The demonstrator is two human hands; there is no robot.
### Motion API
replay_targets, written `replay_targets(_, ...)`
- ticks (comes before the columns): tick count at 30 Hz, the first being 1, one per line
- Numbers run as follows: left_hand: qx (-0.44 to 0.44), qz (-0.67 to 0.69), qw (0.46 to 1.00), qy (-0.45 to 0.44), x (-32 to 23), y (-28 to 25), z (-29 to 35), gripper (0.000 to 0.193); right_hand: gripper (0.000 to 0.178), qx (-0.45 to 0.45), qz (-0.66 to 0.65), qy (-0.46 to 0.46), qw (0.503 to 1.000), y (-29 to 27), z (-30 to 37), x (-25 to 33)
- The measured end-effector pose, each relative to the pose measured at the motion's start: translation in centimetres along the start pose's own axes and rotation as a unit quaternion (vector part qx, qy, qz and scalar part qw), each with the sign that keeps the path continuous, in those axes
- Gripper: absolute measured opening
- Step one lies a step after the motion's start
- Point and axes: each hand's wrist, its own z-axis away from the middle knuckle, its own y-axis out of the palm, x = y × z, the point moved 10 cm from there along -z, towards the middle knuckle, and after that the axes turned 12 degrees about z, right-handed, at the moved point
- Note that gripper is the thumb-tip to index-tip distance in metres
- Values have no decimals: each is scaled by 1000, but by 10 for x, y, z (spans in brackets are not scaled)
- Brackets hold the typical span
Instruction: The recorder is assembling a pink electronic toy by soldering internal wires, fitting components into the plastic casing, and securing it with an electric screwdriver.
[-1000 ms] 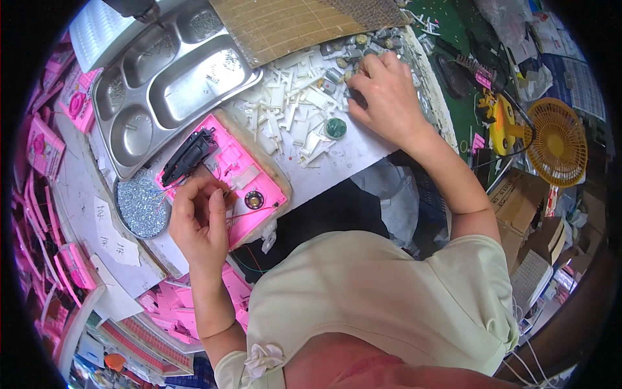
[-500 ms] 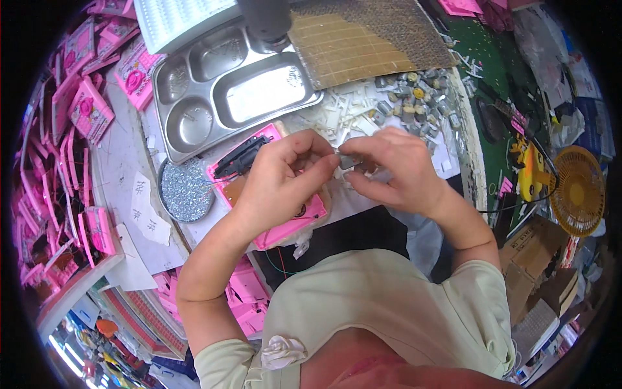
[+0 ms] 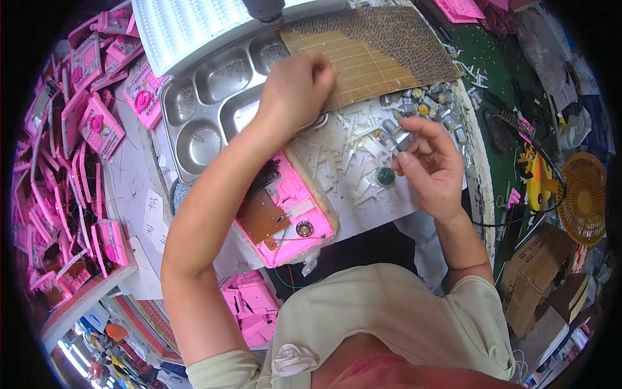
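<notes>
"While the right hand (image 3: 442,176) pinches a silver motor (image 3: 405,141) above white plastic pieces (image 3: 370,148), where is the left hand (image 3: 297,91)?"
"Over the metal tray (image 3: 206,111), fingers curled; whether it holds anything, I cannot tell."
"And the pink housing (image 3: 293,178)?"
"On the counter (image 3: 395,202), partly hidden by the left forearm (image 3: 223,178)."

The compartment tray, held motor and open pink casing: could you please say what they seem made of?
Compartment tray: polished metal, probably stainless steel, given its bright glints. Held motor: seemingly metal-cased, with a grey sheen. Open pink casing: likely smooth plastic, evenly coloured.
</notes>
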Motion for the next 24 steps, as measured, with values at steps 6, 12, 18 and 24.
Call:
replay_targets(6,-108,-218,970,-28,19,-8,-68,30,44,-8,61,-10,998,-6,9,-3)
replay_targets(12,-84,-275,956,-54,21,0,-86,32,44,-9,93,-29,995,-24,21,-7)
replay_targets(18,-128,-290,946,-69,33,-6,-90,28,42,-33,100,-16,994,-41,23,-3)
replay_targets(24,-121,-273,950,-92,34,-1,-96,28,42,-45,138,-3,989,-49,29,-2)
